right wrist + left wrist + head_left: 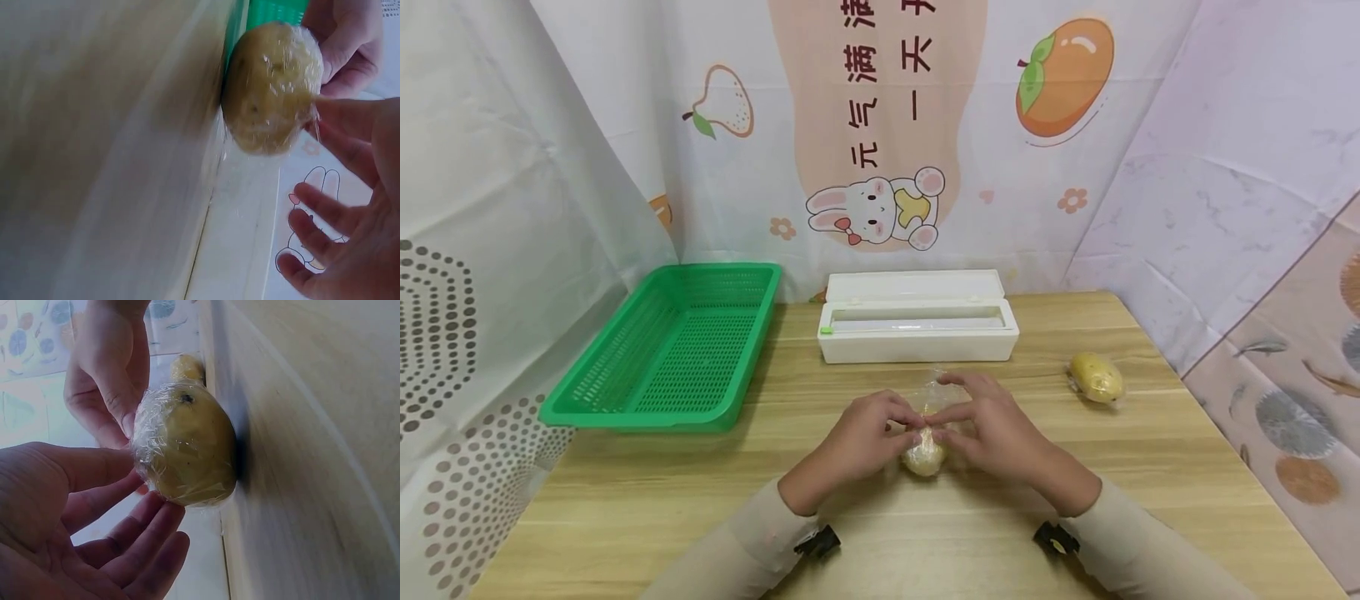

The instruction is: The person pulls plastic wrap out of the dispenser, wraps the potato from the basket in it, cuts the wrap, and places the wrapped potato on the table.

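Note:
A potato [924,461] wrapped in clear cling film [931,398] sits on the table between both hands. My left hand [867,435] pinches the gathered film on top with thumb and index finger. From the other side, my right hand [1000,429] pinches the film near the same spot, its other fingers spread away. In the left wrist view, the potato [197,447] shows a dark spot under the film, and the left fingertips touch its lower side. The right wrist view shows creased film over the potato [262,94], close to the right thumb and index finger.
A second film-wrapped potato [1097,378] lies on the right of the wooden table [917,550]. Behind the hands stands a white cling film box [917,347] with its lid up and a roll inside. At the left is a green plastic basket [737,408].

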### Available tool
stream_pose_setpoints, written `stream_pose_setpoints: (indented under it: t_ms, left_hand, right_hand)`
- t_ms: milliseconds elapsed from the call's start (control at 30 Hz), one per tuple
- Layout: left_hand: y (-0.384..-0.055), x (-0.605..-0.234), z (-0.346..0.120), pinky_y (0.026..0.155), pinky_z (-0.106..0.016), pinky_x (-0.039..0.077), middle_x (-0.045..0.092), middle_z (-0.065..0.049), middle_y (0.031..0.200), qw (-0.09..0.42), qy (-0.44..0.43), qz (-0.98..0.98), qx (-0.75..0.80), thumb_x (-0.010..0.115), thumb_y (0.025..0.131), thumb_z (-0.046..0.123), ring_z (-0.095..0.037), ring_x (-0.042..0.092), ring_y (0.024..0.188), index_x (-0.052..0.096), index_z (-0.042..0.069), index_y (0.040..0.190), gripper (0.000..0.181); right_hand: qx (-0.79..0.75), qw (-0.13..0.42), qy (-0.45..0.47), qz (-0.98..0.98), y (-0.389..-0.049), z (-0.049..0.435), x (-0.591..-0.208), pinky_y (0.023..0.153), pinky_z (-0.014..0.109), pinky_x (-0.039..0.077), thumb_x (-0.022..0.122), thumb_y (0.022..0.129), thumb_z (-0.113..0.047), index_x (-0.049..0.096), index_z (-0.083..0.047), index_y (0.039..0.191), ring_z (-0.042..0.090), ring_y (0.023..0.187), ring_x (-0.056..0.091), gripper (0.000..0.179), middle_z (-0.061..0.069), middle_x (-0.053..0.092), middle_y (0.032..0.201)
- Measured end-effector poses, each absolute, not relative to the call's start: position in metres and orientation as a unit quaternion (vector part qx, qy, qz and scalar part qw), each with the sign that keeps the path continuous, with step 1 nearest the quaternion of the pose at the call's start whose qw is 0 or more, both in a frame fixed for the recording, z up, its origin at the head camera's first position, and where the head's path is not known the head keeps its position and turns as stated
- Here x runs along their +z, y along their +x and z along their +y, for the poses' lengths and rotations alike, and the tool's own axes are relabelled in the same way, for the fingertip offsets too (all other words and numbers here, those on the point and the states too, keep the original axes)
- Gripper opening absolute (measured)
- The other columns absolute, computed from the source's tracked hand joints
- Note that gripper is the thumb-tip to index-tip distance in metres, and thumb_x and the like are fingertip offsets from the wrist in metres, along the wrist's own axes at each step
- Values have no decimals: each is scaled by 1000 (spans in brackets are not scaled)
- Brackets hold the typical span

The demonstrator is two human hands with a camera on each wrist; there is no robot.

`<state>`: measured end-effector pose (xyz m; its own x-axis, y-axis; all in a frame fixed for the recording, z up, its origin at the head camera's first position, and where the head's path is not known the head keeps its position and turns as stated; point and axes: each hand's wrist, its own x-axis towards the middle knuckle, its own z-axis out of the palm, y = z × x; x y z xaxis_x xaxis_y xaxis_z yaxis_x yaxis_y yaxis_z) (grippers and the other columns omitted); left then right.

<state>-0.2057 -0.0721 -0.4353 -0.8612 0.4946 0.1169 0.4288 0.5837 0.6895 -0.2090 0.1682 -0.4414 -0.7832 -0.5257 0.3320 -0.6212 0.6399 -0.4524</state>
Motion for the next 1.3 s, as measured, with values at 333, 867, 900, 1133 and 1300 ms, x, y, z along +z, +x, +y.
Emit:
stream_pose_setpoints:
  t_ms: [333,867,900,1133,1300]
  left_hand:
    - [-208,-437,-71,100,-39,54,70,11,116,12,285,895,343,75,95,18,-13,64,117,78,22,102,9]
    - [-210,-441,-74,51,-24,39,53,16,64,-80,201,942,258,77,93,32,-2,48,57,67,27,84,14]
    - [-211,-442,-74,53,-24,42,56,16,66,-78,201,941,260,76,94,31,-2,51,60,67,27,85,13]
    - [-215,-440,-79,78,-32,57,74,11,99,-47,257,924,279,68,90,11,-10,69,90,69,25,88,14]
    - [-222,-438,-90,106,-39,52,68,3,134,20,353,899,258,73,82,1,-17,61,129,67,19,87,20]
  right_hand:
    - [234,68,379,-893,-214,178,-435,119,77,4,78,92,-25,82,-32,104,32,157,26,14,-1,50,158]
    - [290,-54,398,-869,-214,186,-429,102,47,54,64,88,-1,78,-25,121,15,114,67,43,-1,70,128]
    - [297,-59,399,-866,-214,187,-430,92,40,58,64,88,1,77,-24,122,15,110,67,44,-1,70,126]
    - [330,-99,389,-854,-214,187,-430,75,25,58,62,85,7,73,-25,130,14,91,68,56,-1,66,112]
    - [304,-104,398,-860,-214,187,-429,82,32,58,68,81,5,68,-27,137,16,97,66,65,-2,68,110]
